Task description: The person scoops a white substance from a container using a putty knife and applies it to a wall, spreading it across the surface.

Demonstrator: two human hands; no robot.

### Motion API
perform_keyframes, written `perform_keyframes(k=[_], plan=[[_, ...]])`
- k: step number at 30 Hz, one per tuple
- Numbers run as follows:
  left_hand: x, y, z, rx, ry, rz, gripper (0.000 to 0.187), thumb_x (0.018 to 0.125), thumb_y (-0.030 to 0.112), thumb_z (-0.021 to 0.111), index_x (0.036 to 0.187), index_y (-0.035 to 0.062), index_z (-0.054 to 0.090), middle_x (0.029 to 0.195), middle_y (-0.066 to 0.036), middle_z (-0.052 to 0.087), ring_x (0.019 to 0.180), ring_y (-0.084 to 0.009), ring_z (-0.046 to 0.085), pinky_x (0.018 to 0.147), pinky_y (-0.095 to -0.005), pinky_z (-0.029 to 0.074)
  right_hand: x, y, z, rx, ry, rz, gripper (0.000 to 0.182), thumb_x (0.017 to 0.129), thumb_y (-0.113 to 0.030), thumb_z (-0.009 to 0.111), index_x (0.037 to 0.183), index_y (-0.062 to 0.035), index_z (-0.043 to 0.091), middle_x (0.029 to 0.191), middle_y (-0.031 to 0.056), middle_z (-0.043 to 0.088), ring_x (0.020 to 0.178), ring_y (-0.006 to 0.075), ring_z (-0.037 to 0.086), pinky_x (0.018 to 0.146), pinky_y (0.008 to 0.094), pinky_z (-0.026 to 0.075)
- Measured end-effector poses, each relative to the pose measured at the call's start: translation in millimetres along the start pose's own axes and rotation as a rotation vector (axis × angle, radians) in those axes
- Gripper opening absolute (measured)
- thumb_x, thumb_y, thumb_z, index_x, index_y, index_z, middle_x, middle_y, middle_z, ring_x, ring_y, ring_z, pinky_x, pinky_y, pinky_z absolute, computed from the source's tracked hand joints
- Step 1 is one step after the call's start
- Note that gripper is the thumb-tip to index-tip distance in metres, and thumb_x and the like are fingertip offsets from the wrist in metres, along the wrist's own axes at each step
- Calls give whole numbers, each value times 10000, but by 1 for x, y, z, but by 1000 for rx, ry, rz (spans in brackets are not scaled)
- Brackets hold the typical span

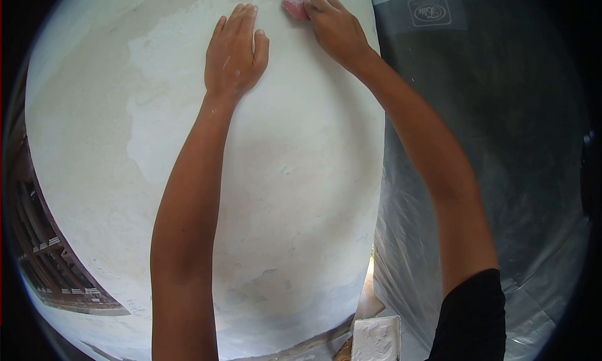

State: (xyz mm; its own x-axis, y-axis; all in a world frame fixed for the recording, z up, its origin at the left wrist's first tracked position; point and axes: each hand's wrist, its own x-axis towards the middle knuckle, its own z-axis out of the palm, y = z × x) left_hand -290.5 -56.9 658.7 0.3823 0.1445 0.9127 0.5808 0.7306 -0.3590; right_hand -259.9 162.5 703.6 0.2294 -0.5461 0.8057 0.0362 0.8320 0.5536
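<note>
A pale, whitish wall surface point(295, 173) fills the middle of the head view, with uneven grey and white patches. My left hand point(235, 50) lies flat on it near the top, fingers stretched upward, holding nothing. Up by the top edge, right of centre, my right hand point(335, 31) is closed on a pinkish-red pad point(295, 3) with white smears. The pad is against the surface, and its far side runs close to the frame's top. White marks show on my left hand and wrist.
Dark plastic sheeting point(495, 129) hangs along the right side. A tray of white paste point(376, 339) sits low, right of centre. At the lower left is an opening with dark wooden slats point(50, 254).
</note>
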Motion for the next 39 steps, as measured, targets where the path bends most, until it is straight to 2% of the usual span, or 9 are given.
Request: perform_keyframes(k=[1, 8, 10, 12, 14, 16, 29, 35, 39], plan=[[0, 0, 1, -2, 6, 8, 440, 988, 139, 458, 1385, -19, 560, 1417, -175, 598, 1393, -293, 498, 1213, -429, 317, -12, -8, -7, -22, 9, -15, 181, 819, 31, 625, 993, 5, 667, 1064, 62, 596, 986, 264, 606, 757, 372, 613], [1, 1, 2, 10, 6, -1, 447, 992, 157, 456, 1391, -16, 559, 1424, -172, 595, 1395, -295, 497, 1215, -435, 314, -28, -11, -48, 10, 6, 37, 176, 840, 10, 658, 1014, -13, 666, 1047, 53, 587, 914, 252, 580, 741, 371, 600], [0, 1, 2, -9, 10, -14, 449, 991, 155, 452, 1392, -16, 557, 1423, -169, 597, 1396, -295, 496, 1215, -436, 314, -10, -1, -47, 28, -25, 78, 306, 866, 7, 676, 1169, -31, 676, 1007, 80, 575, 908, 273, 586, 781, 410, 558], [0, 1, 2, 0, 8, -11, 448, 990, 154, 451, 1391, -16, 558, 1421, -170, 598, 1397, -295, 496, 1216, -437, 314, 7, 3, -42, 45, -85, 137, 191, 922, -10, 525, 1032, 15, 678, 1079, 152, 613, 1044, 346, 597, 816, 428, 564], [1, 1, 2, 8, 7, -5, 448, 989, 153, 451, 1390, -15, 558, 1419, -172, 599, 1397, -295, 495, 1216, -437, 313, 4, 6, -29, -44, -44, 79, 228, 935, -13, 530, 1084, 21, 698, 1102, 164, 643, 986, 367, 617, 831, 426, 563], [1, 1, 2, -10, 21, -7, 443, 990, 157, 448, 1383, -10, 566, 1416, -174, 601, 1396, -293, 497, 1218, -433, 309, -8, -4, -38, 20, -43, 4, 270, 880, 30, 654, 1139, -32, 699, 983, 90, 588, 898, 276, 581, 788, 410, 541], [-30, 4, 2, 0, -33, 4, 466, 985, 118, 491, 1398, -99, 503, 1434, -259, 557, 1411, -369, 465, 1219, -499, 297, -125, -65, -177, 624, -282, 459, 181, 846, 34, 751, 1023, 4, 728, 933, 106, 618, 887, 261, 607, 771, 403, 536], [-44, 5, -4, -5, -67, 8, 477, 983, 112, 490, 1414, -94, 492, 1451, -258, 544, 1424, -367, 452, 1228, -497, 278, -139, -76, -214, 134, -350, 342, 205, 841, 1, 771, 1040, -39, 748, 835, 99, 599, 842, 251, 598, 735, 356, 512], [-50, 6, -9, -27, -81, -3, 479, 981, 105, 493, 1417, -94, 488, 1450, -264, 543, 1423, -374, 451, 1227, -502, 277, -151, -83, -226, 123, -468, 449, 175, 874, -23, 744, 1047, -52, 751, 807, 90, 629, 823, 253, 630, 685, 356, 507]])
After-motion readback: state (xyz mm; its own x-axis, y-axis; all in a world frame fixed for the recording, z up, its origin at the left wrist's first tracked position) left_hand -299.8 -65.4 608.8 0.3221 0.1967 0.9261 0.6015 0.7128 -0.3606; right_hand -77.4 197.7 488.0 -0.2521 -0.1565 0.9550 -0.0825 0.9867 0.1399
